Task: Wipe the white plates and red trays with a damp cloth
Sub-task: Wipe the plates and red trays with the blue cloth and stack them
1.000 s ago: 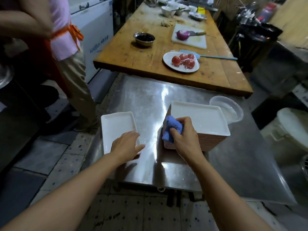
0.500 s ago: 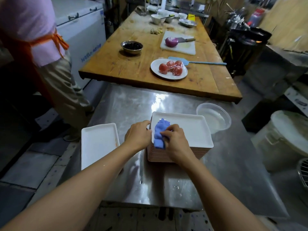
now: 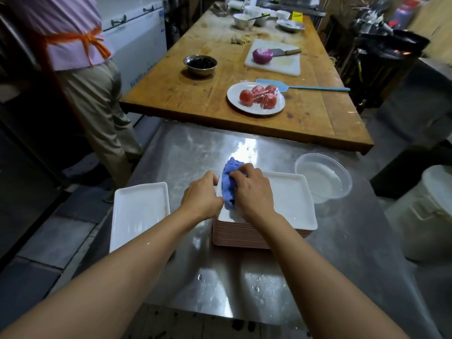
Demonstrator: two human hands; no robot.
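A white rectangular plate [image 3: 291, 201] lies on top of a stack of red trays [image 3: 234, 237] on the steel table [image 3: 342, 253]. My right hand [image 3: 252, 192] grips a crumpled blue cloth [image 3: 228, 188] against the plate's left part. My left hand [image 3: 203, 195] holds the plate's left edge, fingers curled at the rim. A second white plate [image 3: 139, 214] lies apart on the table's left edge.
A clear plastic bowl of water [image 3: 322, 178] stands right of the stack. Behind is a wooden table [image 3: 195, 94] with a plate of wrapped tomatoes [image 3: 255, 97], a bowl, a cutting board. A person in an orange apron [image 3: 80, 69] stands at left. A white bin [image 3: 430, 216] sits at right.
My left hand left the white plate on the left and moved to the top plate's left edge. My right hand carried the cloth from the stack's side onto the plate.
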